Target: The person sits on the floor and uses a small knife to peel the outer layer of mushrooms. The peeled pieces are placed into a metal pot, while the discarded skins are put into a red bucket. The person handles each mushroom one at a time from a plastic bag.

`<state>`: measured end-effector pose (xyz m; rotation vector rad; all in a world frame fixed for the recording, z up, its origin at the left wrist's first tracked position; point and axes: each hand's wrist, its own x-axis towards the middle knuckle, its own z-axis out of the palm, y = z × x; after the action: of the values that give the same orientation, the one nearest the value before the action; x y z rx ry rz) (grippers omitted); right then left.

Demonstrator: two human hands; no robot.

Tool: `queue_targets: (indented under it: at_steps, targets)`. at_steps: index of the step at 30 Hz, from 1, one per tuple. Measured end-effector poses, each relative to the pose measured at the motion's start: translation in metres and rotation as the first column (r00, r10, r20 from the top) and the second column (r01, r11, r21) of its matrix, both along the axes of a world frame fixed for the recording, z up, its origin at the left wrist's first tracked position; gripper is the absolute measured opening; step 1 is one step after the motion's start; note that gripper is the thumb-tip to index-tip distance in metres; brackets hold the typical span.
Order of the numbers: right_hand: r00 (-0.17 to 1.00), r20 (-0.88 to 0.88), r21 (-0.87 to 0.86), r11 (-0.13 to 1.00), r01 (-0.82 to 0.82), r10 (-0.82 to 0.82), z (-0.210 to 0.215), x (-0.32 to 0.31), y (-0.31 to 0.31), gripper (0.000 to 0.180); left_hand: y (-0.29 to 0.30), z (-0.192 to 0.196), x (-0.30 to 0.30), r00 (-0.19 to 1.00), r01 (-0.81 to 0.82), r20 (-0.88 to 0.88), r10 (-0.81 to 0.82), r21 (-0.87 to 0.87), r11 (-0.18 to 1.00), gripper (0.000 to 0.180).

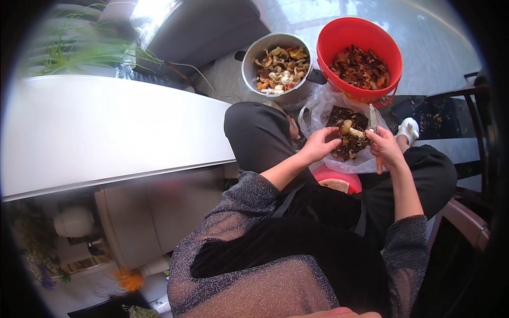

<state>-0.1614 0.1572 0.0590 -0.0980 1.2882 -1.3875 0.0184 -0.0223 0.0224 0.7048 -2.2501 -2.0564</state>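
My left hand (pixel 319 144) holds a small brown-capped mushroom (pixel 347 127) by its cap end, above a plastic bag (pixel 318 114) of dark trimmings. My right hand (pixel 386 146) grips a knife (pixel 374 132) with an orange handle; its blade points up beside the mushroom's pale stem. Both hands work over my lap, between my knees in black trousers. A red bucket (pixel 339 37) with orange-brown mushrooms stands beyond the bag. A metal pot (pixel 249 66) with cut mushroom pieces stands to its left.
A white table top (pixel 106 127) fills the left side, with a green plant (pixel 79 50) at its far edge. A small red bowl (pixel 350 180) lies under my hands. A grey sofa (pixel 201 26) is at the back. A dark chair (pixel 466 222) stands at right.
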Motion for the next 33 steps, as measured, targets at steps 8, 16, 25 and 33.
queue_targets:
  at_steps: [8, 16, 25, 33]
  targets:
    - [0.978, -0.207, 0.096, 0.995, -0.017, 0.037, -0.017, -0.015, 0.000, 0.020, -0.006, 0.022, -0.004, 0.992, -0.078, -0.127, 0.007, -0.562, 0.824, 0.016]
    - [0.966, -0.116, 0.128, 0.968, -0.217, 0.232, -0.007, -0.021, -0.013, 0.024, -0.002, 0.045, -0.029, 0.897, 0.071, -0.252, -0.364, -0.730, 0.680, 0.027]
    - [0.963, 0.098, 0.163, 0.951, -0.262, 0.249, -0.018, -0.021, -0.032, 0.025, 0.010, 0.013, -0.022, 0.960, 0.251, -0.008, -0.279, -0.415, 0.875, 0.034]
    - [0.947, -0.269, 0.293, 0.952, -0.091, 0.173, -0.040, -0.020, -0.027, 0.025, 0.012, -0.007, -0.019, 0.985, -0.037, 0.159, -0.066, 0.570, 0.821, 0.033]
